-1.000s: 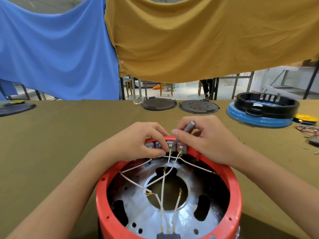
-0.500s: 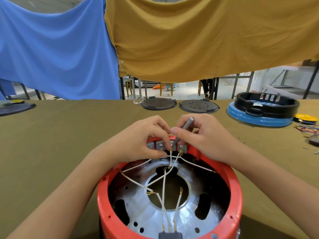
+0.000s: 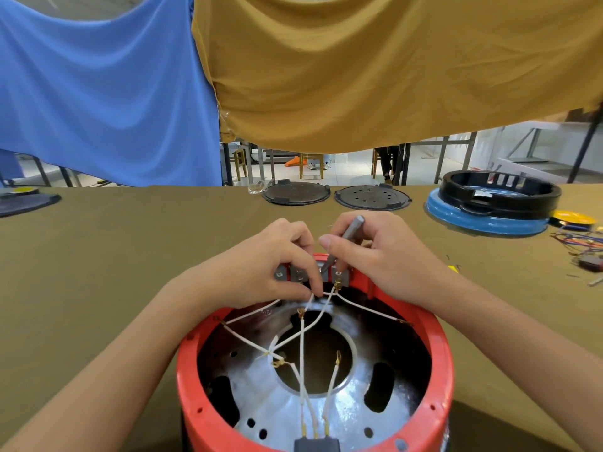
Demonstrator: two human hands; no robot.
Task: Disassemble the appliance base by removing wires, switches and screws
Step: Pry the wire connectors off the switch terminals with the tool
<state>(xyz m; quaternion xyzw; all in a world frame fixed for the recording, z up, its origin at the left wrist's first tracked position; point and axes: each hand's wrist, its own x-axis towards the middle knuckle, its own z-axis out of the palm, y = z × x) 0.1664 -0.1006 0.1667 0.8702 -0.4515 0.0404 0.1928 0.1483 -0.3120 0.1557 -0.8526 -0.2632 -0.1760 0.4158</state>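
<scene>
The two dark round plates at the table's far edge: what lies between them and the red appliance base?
In the head view, both hands: the left hand pinching a white wire, the right hand holding a grey tool, with bare olive tablecloth behind them.

Appliance base [image 3: 437, 347]: glossy red plastic shell; inner plate [image 3: 284, 406] shiny bare metal. Counter [image 3: 114, 256]: matt olive cloth.

We see both hands crowding the far rim of the red base [image 3: 434, 360], the left hand [image 3: 261, 269] and right hand [image 3: 381, 252] almost touching over the grey switch block [image 3: 298, 274]. White wires [image 3: 303, 331] crisscross the open bowl, barring a straight reach down. The desk [image 3: 114, 256] lies open to the left; on the right, loose wire scraps [image 3: 580, 239] sit near the blue-and-black ring [image 3: 489, 220].
</scene>
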